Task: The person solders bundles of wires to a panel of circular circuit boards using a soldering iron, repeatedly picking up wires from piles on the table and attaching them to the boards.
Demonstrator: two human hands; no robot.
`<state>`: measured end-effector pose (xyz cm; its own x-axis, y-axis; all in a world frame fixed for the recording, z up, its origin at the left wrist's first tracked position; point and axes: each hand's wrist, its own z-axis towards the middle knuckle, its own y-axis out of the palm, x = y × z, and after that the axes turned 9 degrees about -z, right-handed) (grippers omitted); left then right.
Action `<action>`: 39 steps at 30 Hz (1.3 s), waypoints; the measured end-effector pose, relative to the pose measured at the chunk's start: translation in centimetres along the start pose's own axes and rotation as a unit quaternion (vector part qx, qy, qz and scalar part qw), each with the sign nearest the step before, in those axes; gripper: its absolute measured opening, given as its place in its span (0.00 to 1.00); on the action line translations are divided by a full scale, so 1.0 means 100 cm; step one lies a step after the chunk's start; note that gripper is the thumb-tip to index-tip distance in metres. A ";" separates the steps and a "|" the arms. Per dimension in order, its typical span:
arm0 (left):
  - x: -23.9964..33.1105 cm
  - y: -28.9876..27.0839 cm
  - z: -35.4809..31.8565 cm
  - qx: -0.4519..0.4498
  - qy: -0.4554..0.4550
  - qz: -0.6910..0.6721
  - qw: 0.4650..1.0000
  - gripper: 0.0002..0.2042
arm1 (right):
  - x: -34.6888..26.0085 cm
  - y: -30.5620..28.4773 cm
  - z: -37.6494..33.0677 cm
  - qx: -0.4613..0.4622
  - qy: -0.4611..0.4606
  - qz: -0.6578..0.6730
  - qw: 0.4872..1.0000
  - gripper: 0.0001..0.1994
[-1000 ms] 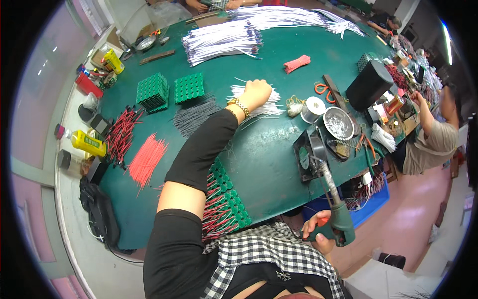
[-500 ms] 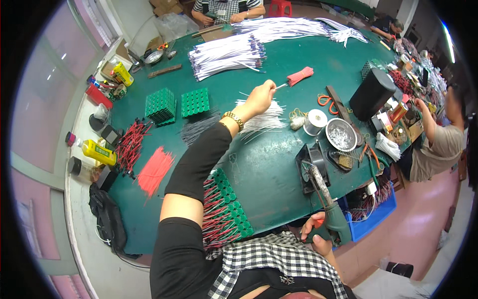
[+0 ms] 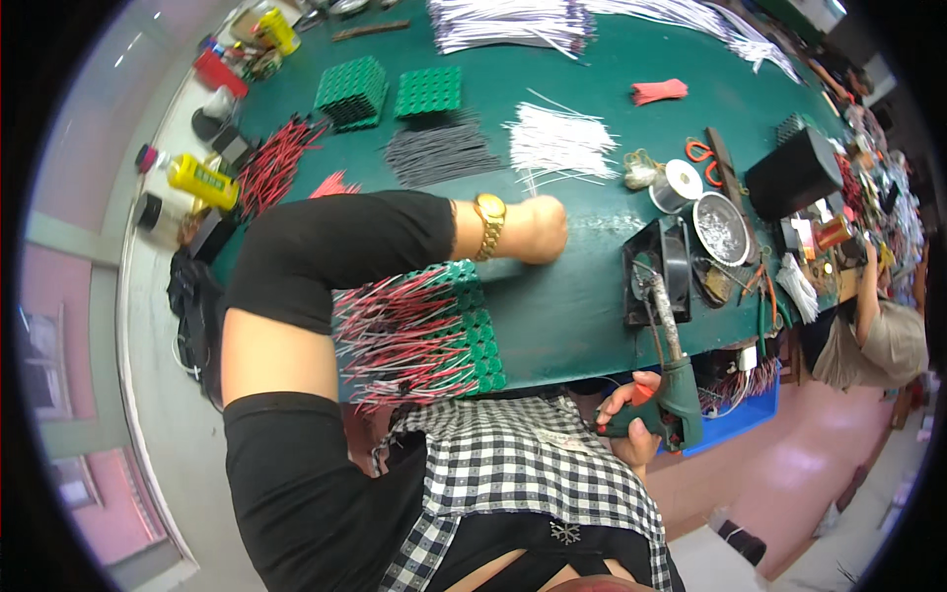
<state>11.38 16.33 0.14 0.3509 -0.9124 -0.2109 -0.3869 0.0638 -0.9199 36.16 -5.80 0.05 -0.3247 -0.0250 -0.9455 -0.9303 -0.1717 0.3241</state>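
Note:
My left hand, with a gold watch at its wrist, is closed over the green table just on the near side of a pile of white wires. A thin white wire stands out from it toward the pile; the fingertips are hidden. At the table's front edge, my right hand grips a dark green soldering gun, whose metal barrel points away toward a small black fan. Beside my left forearm, green round-celled holders carry rows of red, black and white wires.
Grey wires and green holder stacks lie farther off. Right of the fan are a solder spool, a metal bowl, pliers and a black cylinder. A blue bin sits below the edge. A co-worker is at right.
My left hand has come back toward me, from above the far side of the white wires to their near side. The view has tilted lower. The right hand keeps its grip.

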 end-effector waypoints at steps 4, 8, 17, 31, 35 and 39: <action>-0.001 -0.009 -0.033 0.111 -0.101 -0.095 0.984 0.05 | 0.001 0.000 0.004 0.002 -0.005 -0.004 1.000 0.29; -0.008 -0.023 -0.095 0.187 -0.159 -0.192 0.950 0.07 | -0.002 0.004 0.010 -0.020 0.056 -0.014 0.998 0.30; 0.045 0.027 -0.167 0.328 -0.413 -0.385 0.757 0.05 | 0.007 0.045 0.045 -0.099 0.154 -0.035 0.983 0.35; 0.120 0.032 -0.163 0.342 -0.342 -0.498 0.720 0.06 | 0.019 0.050 0.018 -0.058 0.183 -0.041 0.981 0.34; 0.144 0.028 -0.162 0.318 -0.320 -0.511 0.732 0.07 | 0.024 0.035 -0.005 -0.059 0.213 -0.066 0.973 0.34; 0.151 0.032 -0.164 0.329 -0.371 -0.456 0.739 0.08 | 0.026 0.031 -0.021 -0.068 0.242 -0.072 0.965 0.31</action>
<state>1.48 -3.91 -0.58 0.6748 -0.2401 0.6978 0.7122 -0.0357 -0.7010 32.76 -8.42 -1.43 -0.0457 -0.4425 -0.8956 -0.9184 -0.3340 0.2119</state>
